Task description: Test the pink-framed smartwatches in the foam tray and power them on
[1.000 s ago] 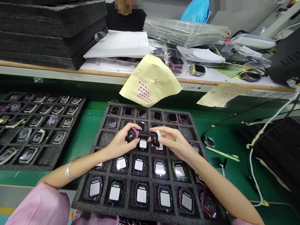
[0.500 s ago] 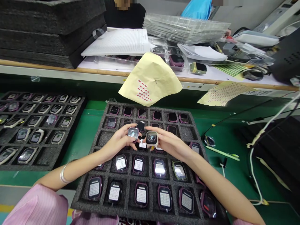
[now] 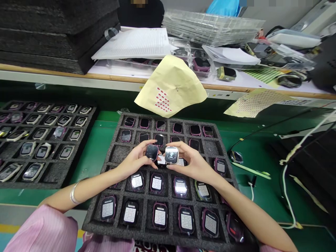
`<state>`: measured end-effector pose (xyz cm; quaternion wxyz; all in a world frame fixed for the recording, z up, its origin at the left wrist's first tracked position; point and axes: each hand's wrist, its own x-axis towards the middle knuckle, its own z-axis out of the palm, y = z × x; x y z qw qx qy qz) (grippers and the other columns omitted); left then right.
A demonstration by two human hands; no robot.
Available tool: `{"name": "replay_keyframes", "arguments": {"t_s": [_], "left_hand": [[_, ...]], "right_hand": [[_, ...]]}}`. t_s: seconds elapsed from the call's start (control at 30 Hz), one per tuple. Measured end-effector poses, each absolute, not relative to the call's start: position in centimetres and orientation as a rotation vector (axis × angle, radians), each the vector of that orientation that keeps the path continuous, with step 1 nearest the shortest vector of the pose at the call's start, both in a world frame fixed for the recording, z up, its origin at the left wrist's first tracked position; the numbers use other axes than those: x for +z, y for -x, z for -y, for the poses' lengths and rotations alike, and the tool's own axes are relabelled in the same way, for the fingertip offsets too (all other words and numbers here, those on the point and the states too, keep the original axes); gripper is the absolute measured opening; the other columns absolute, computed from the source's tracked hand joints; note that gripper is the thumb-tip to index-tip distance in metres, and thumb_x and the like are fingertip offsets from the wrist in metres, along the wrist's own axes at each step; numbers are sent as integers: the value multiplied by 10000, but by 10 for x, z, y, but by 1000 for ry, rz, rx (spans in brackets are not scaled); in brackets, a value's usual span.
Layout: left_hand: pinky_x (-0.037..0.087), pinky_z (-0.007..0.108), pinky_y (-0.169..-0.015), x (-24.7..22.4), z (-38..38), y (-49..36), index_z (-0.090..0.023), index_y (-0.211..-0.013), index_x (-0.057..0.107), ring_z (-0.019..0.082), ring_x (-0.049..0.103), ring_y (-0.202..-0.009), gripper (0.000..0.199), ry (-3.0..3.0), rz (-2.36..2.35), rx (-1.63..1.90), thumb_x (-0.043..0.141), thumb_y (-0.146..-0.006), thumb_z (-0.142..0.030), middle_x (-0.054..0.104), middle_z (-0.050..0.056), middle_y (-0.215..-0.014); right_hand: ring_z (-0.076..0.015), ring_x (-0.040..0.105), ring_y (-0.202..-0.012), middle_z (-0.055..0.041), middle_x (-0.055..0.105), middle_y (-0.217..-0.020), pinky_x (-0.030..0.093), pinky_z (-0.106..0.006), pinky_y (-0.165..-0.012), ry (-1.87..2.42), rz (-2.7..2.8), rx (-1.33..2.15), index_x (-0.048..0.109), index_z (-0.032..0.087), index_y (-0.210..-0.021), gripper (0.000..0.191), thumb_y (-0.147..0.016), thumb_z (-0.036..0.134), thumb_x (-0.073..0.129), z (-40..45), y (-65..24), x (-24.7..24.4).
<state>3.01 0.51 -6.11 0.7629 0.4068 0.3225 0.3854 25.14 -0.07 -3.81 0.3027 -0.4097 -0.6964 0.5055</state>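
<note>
Between the fingers of my left hand (image 3: 139, 156) is a purple-edged smartwatch body (image 3: 152, 152), its screen dark. My right hand (image 3: 189, 159) grips a pale-cased smartwatch body (image 3: 172, 155) by its sides, with a round watch face lit on it. Both are held side by side, a small gap apart, above a grey foam tray (image 3: 144, 233). Purple watch bodies fill many of the tray's compartments. Those in the back rows have dark screens, while a nearer one (image 3: 160, 215) shows a white grid. My hands partly cover the middle row.
Another foam tray (image 3: 55, 169) with mostly pale watches lies at left on the green bench. Black foam trays (image 3: 52, 38) are stacked on the shelf beside papers (image 3: 136, 43) and clear plastic trays (image 3: 210, 28). A yellow sheet (image 3: 170, 87) hangs from the shelf edge. Cables run along the right.
The left watch's screen has gone from lit to dark, and my left thumb has moved off its face. The right watch is tilted differently, with glare on its screen, and my right thumb now shows below it.
</note>
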Motion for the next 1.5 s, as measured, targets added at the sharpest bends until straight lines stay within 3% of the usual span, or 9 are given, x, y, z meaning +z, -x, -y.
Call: {"name": "replay_keyframes", "arguments": {"t_s": [0.17,0.3,0.47,0.77,0.87,1.03,1.37,1.43,1.5], "left_hand": [[584,354,-728,-63,-4,-29,-209,-1206,535,217,613,-920,580,-905,-644,828,591,-651,-50,629,66,-1036],[583,338,-702,-62,-3,-29,-211,-1203,533,215,613,-907,572,-929,-654,826,584,-658,-47,627,55,-998],[587,333,-688,-63,-4,-28,-209,-1213,525,214,606,-907,576,-946,-679,831,583,-665,-44,607,53,-1003],[581,298,-692,-64,-2,-27,-217,-1242,504,192,595,-910,575,-1016,-710,822,580,-700,-42,595,50,-1040],[581,303,-692,-65,-1,-26,-219,-1253,494,202,596,-925,569,-1033,-702,817,584,-716,-53,602,59,-1055],[574,328,-709,-66,0,-26,-216,-1275,477,226,597,-960,561,-1036,-695,817,590,-742,-85,610,79,-1078],[556,315,-702,-62,4,-27,-216,-1271,483,218,595,-953,573,-1027,-719,805,607,-726,-93,616,74,-1070],[556,310,-699,-62,4,-27,-211,-1275,473,214,594,-949,575,-1030,-721,800,603,-729,-88,608,78,-1077],[555,308,-702,-62,4,-27,-207,-1278,465,212,593,-950,574,-1039,-726,798,597,-734,-82,602,81,-1084]], "right_hand": [[-239,617,-964,-63,640,-1113,508,-393,-844,1212,1984,1036,592,244,-1191,489,-735,260,768,1,-254,-34],[-176,633,-682,-40,685,-907,507,-288,-548,1193,1785,1348,536,235,-1237,522,-760,237,746,2,-254,-35],[-207,697,-792,-85,674,-1055,548,-252,-506,1028,1452,1745,467,231,-1254,560,-767,222,743,3,-250,-33],[-96,609,-490,-29,682,-839,403,-192,-391,1098,1426,1515,622,193,-1041,213,-858,295,660,6,-246,-35],[-124,646,-589,-34,692,-863,469,-213,-468,1067,1488,1536,600,197,-1113,310,-829,286,690,7,-248,-34],[-196,662,-937,-71,670,-1057,553,-335,-810,1027,1614,1492,538,202,-1215,523,-744,213,764,6,-267,-23],[-189,656,-666,-32,635,-805,559,-362,-642,1459,1628,1199,532,144,-1212,592,-717,367,770,-16,-382,-42],[-198,630,-675,-76,630,-863,540,-360,-608,1621,1844,1084,574,128,-1207,587,-730,427,739,-18,-395,-45],[-246,623,-816,-135,607,-1024,537,-409,-705,1696,2105,884,617,141,-1204,557,-745,442,716,-17,-401,-40]]}}
